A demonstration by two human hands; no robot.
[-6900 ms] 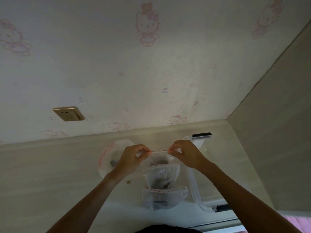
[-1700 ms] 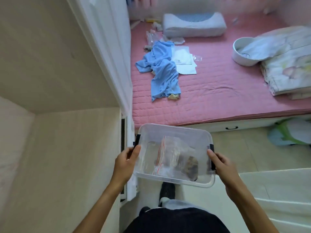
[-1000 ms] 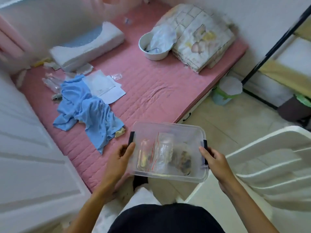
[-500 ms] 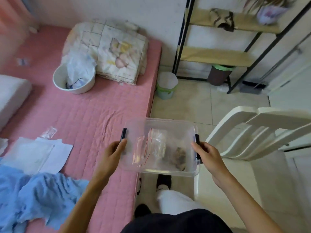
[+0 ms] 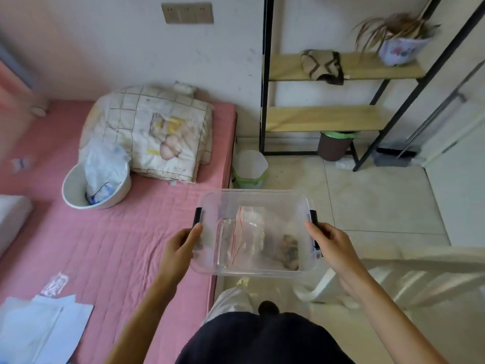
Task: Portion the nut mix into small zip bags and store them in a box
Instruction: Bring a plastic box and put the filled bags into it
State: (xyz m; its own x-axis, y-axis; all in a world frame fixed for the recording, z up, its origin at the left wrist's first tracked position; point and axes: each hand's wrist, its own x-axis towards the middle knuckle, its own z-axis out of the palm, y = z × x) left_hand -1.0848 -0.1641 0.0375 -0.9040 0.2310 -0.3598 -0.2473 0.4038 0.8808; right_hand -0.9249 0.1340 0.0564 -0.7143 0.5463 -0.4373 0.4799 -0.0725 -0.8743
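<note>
I carry a clear plastic box with black side clips in front of my waist, over the edge of the bed and the tiled floor. My left hand grips its left end and my right hand grips its right end. Inside lie clear zip bags with red seal lines, and the dark nut mix shows through at the box's right side.
A pink mattress lies at left with a folded quilt, a white basin and papers. A black-framed wooden shelf stands ahead, two bins near it. A white plastic chair is at right.
I have turned to the right while carrying the box; the shelf and floor now fill the view ahead and the bed has slid left. Both hands keep their grip on the box.
</note>
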